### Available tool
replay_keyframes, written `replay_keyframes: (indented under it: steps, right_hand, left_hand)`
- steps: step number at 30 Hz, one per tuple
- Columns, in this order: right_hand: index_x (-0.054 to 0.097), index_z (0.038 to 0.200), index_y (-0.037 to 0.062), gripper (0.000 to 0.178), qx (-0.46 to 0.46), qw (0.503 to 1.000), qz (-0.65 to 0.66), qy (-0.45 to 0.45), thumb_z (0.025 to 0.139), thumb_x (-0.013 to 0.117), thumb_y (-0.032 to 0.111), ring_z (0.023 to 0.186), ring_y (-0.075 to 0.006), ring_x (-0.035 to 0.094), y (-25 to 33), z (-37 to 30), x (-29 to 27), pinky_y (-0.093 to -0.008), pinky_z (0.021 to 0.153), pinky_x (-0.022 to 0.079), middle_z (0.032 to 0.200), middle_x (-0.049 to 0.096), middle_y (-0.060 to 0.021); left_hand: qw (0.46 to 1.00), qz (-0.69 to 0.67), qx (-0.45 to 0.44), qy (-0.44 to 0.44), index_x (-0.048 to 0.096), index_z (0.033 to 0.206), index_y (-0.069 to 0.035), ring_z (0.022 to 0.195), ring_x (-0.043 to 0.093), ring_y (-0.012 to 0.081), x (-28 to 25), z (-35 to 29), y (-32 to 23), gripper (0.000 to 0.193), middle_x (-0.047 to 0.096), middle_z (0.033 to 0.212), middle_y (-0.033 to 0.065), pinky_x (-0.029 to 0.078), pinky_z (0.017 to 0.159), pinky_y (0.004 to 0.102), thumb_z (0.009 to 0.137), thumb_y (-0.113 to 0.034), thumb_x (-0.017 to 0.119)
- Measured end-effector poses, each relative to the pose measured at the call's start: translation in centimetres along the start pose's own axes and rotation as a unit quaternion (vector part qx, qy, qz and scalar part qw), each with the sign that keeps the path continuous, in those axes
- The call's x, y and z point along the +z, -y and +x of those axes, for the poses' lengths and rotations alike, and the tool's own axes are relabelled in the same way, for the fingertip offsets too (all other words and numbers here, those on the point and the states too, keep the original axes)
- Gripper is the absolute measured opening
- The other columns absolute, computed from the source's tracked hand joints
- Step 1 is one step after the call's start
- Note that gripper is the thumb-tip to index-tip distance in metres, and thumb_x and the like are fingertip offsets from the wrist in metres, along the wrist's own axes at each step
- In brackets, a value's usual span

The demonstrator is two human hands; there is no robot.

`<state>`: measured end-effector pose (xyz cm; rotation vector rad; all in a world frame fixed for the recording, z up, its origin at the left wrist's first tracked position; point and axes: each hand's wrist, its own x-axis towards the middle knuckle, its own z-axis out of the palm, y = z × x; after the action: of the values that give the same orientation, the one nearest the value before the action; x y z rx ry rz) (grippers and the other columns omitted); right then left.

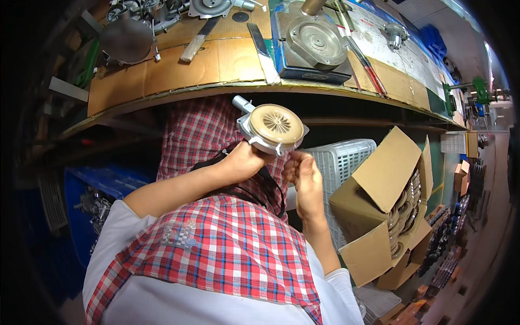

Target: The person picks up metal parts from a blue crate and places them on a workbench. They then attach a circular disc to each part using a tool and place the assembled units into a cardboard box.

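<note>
Cardboard box (355,208) and grey crate (348,155) stand right of the right hand (306,187).

A silver housing (264,144), round tan disc (277,123) facing up, sits slightly tilted in the left grip (247,161).

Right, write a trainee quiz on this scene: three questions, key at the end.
1. Which hand grips the round metal part with the tan disc on top?
2. True or false: the cardboard box on the person's right stands open.
3. What colour is the plastic crate beside that box? a) red b) pale grey c) black

Key: 1. The left hand. 2. True. 3. b
</note>
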<state>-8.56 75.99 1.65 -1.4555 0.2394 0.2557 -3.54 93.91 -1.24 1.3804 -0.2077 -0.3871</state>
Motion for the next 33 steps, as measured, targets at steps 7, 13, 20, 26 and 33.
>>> replay_keyframes:
  steps: [7,13,20,26,33]
  right_hand:
    - [0.065,0.107,-0.0033,0.064,-0.004,0.989,0.119,-0.084,0.105,0.034,0.053,0.085,-0.0165,0.069,2.2,5.9,3.0,-0.0284,0.076,0.057,0.096,0.071,-0.0088]
    - [0.068,0.082,0.0044,0.042,-0.235,0.844,-0.474,0.091,0.093,0.06,0.045,0.067,-0.0278,0.068,-0.2,10.7,5.1,-0.0381,0.063,0.053,0.077,0.07,-0.0132]
    - [0.069,0.085,0.0102,0.017,-0.556,0.575,-0.583,0.145,0.084,0.066,0.027,0.085,-0.024,0.058,2.8,12.2,14.5,-0.0371,0.072,0.048,0.086,0.061,-0.0079]
    - [0.064,0.097,0.0026,0.015,-0.393,0.486,-0.744,-0.237,0.087,0.056,0.011,0.082,-0.0234,0.055,4.6,20.1,13.3,-0.0354,0.069,0.047,0.085,0.058,-0.0084]
    - [0.064,0.097,0.0007,0.016,-0.315,0.545,-0.754,-0.186,0.087,0.057,0.012,0.079,-0.0257,0.064,4.9,22.6,12.3,-0.0346,0.063,0.055,0.084,0.064,-0.0134]
  left_hand:
    - [0.849,0.441,0.288,0.05,0.052,0.131,0.0,0.134,0.042,0.0376,-5.5,-1.3,-1.4,0.054,0.048,0.138,0.0205,0.037,0.112,0.046,0.078,0.005,0.061]
    - [0.756,0.539,0.334,-0.161,0.063,0.115,-0.003,0.107,0.058,0.0353,-14.6,0.9,-4.5,0.035,0.062,0.113,0.0155,0.046,0.093,0.0446,0.079,0.001,0.063]
    - [0.661,0.678,0.037,-0.319,0.06,0.11,0.001,0.102,0.056,0.0422,-19.7,11.2,-6.4,0.026,0.058,0.113,0.0212,0.047,0.09,0.0504,0.087,-0.008,0.056]
    - [0.757,0.635,0.031,-0.149,0.055,0.108,0.002,0.099,0.058,0.0405,-19.7,5.3,-8.2,0.021,0.057,0.104,0.026,0.048,0.088,0.0508,0.089,-0.005,0.049]
    - [0.994,-0.076,-0.015,-0.075,0.037,0.14,-0.004,0.078,0.066,0.0163,-18.0,-7.3,-11.4,0.049,0.062,0.105,0.0155,0.05,0.062,0.0224,0.095,-0.012,0.056]
